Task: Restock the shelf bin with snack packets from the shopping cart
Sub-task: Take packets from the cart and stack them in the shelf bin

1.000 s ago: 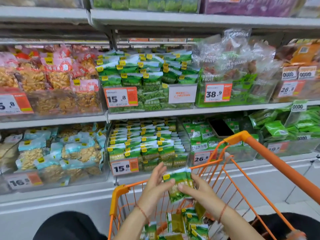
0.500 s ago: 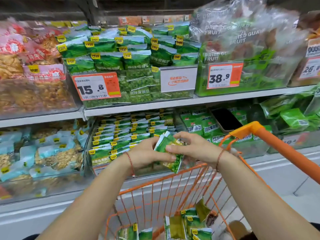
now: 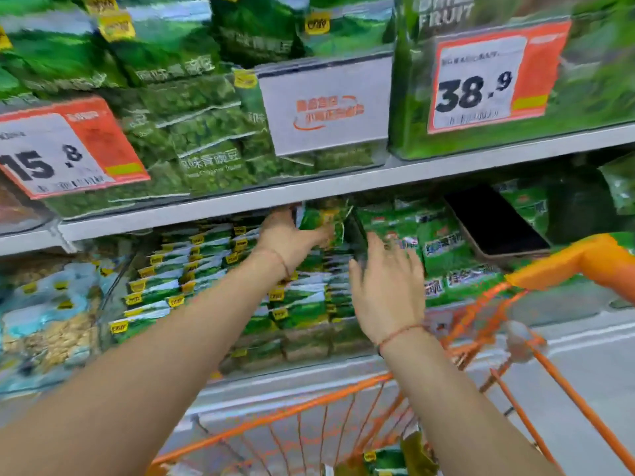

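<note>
The left hand (image 3: 287, 237) reaches deep into the lower shelf bin (image 3: 240, 362), up under the edge of the shelf (image 3: 220, 209) above. Its grip is closed on a green snack packet (image 3: 326, 219), which sticks out to the right of the hand, past the thumb side, with its top just under the shelf edge. The packet sits over the back rows of the same green packets (image 3: 213, 280) that fill the bin, at the bin's right rear corner. The view is blurred, so whether the packet already touches the rows below cannot be told.

The right hand (image 3: 386, 286) hangs just right of and below the packet, apart from it. Its fingers are spread and fairly straight, so the grip is open and holds nothing. Both wrists wear a thin red string.

Right of the bin lie other green bags (image 3: 436, 249), with a dark phone (image 3: 494, 219) resting flat on top of them. The orange shopping cart (image 3: 591, 259) stands below the arms, and a few more green packets (image 3: 388, 462) show at its bottom. Price tags reading 15.8 (image 3: 65, 149) and 38.9 (image 3: 491, 77) hang on the upper shelf bins.
</note>
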Tool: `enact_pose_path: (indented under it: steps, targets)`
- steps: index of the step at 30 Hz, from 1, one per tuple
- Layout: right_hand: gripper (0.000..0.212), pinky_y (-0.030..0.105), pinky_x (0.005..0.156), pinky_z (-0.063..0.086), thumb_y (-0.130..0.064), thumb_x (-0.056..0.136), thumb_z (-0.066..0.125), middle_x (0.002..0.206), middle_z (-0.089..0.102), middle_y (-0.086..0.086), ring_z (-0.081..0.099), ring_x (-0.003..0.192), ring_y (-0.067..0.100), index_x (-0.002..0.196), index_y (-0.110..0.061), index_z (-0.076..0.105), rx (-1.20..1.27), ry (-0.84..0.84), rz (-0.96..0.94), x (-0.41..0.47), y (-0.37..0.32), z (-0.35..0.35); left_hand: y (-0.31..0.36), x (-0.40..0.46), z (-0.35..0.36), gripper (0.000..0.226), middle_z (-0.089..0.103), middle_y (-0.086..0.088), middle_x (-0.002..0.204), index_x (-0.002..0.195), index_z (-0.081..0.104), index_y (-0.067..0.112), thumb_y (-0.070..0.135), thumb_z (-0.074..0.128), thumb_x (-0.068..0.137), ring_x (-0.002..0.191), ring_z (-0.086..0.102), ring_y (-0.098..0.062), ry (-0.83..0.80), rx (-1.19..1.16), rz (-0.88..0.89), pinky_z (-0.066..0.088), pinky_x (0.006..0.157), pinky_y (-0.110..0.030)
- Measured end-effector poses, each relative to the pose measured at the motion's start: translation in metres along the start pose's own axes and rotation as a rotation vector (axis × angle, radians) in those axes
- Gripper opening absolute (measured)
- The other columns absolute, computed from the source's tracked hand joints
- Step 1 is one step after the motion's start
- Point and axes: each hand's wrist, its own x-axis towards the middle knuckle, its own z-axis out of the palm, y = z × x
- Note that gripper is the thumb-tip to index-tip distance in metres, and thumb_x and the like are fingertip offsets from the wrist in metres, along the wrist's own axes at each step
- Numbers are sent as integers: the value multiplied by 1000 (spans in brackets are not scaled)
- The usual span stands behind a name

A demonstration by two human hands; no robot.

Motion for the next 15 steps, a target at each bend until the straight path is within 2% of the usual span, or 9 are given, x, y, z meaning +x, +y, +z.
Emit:
enact_pose_path:
  steps: [2, 5, 8, 12, 15]
  targets:
    - [51, 43, 112, 18, -33, 95, 42, 124, 61, 16, 42, 131, 30, 140, -8, 41, 24, -47, -2, 0, 3, -2, 2, 11, 9, 79, 38, -11, 148, 144, 33, 6, 45, 67, 84, 133, 40, -26, -21, 53, -92, 33, 97, -25]
    - [52, 37, 113, 2, -33, 97, 40, 130, 58, 14, 34, 137, 27, 144, -11, 33, 63, -59, -6, 0, 4, -2, -2, 20, 17, 77, 43, -7, 145, 144, 33, 12, 43, 68, 83, 128, 45, -24, -48, 116, -71, 35, 87, -20]
    - [51, 36, 112, 2, -31, 96, 43, 124, 62, 14, 41, 133, 28, 142, -11, 37, 80, -48, -2, -1, 2, -1, -2, 27, 17, 72, 48, -6, 140, 145, 32, 20, 38, 67, 85, 121, 49, -24, -99, 272, 23, 37, 84, -22]
    - [48, 39, 110, 13, -26, 91, 52, 107, 68, 15, 56, 114, 31, 135, -7, 46, 73, -12, 0, -1, 3, 3, 10, 40, 16, 74, 43, -7, 144, 149, 23, 24, 33, 63, 88, 119, 51, -25, -293, 516, 85, 44, 86, -28]
    - [49, 39, 107, 17, -23, 86, 58, 96, 69, 13, 60, 102, 31, 131, -5, 50, 70, 21, 2, -1, 2, 4, 16, 49, 21, 81, 28, -6, 154, 152, 16, 19, 29, 64, 88, 134, 39, -23, -447, 635, 121, 36, 101, -28]
